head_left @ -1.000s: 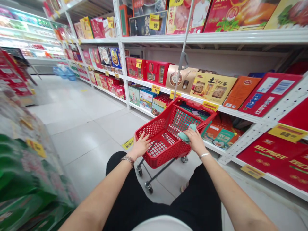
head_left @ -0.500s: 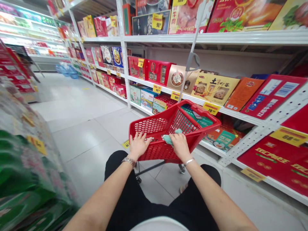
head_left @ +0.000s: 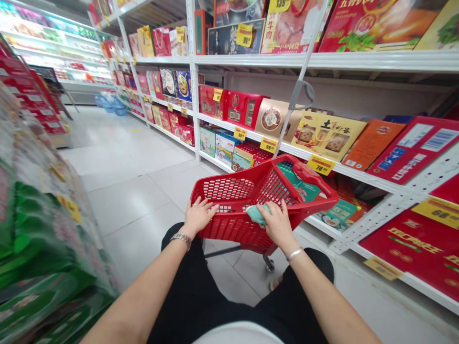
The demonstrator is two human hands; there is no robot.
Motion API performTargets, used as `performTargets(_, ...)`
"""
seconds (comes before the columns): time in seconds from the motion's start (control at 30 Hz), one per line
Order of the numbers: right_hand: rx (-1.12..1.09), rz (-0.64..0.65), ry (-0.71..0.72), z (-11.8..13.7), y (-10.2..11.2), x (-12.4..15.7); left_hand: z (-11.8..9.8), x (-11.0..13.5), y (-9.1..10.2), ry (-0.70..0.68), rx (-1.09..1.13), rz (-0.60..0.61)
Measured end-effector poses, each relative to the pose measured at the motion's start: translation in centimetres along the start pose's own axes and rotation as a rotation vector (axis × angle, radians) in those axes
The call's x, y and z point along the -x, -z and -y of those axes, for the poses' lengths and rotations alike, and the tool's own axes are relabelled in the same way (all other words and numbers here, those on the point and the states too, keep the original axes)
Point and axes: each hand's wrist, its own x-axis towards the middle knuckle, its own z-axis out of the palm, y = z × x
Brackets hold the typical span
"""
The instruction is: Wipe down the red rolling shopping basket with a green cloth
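Note:
A red plastic shopping cart (head_left: 244,231) with perforated walls stands between my knees, its handle end to the right. My left hand (head_left: 198,217) rests on the near rim toward the left end, fingers spread over the edge. In my right hand (head_left: 278,222) is a pale green cloth (head_left: 256,214), pressed against the near rim right of the middle. Part of the cloth lies hidden under the fingers. A grey pole with a plastic loop (head_left: 301,94) rises behind the cart.
White shelving (head_left: 322,59) with boxed goods and yellow price tags runs along the right. Green packages (head_left: 39,229) are stacked close on my left. Tiled floor (head_left: 136,200) stretches up the aisle to water bottles (head_left: 111,104) and a lit cooler (head_left: 68,62).
My right hand and the cloth have shifted slightly along the near rim. My left hand has slid a little toward the cart's left end. The view has turned slightly left.

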Motion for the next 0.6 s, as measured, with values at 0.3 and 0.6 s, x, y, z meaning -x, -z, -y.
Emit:
performTargets(0.3,-0.284,-0.309,-0.051,-1.6,4.0,3.3,-1.1,0.4,0.2,0.003,-0.037,0.018)
performTargets(0.6,-0.096,-0.17,-0.074,-1.9,2.1,1.0,-1.8,0.6,0.4,0.004,-0.04,0.03)
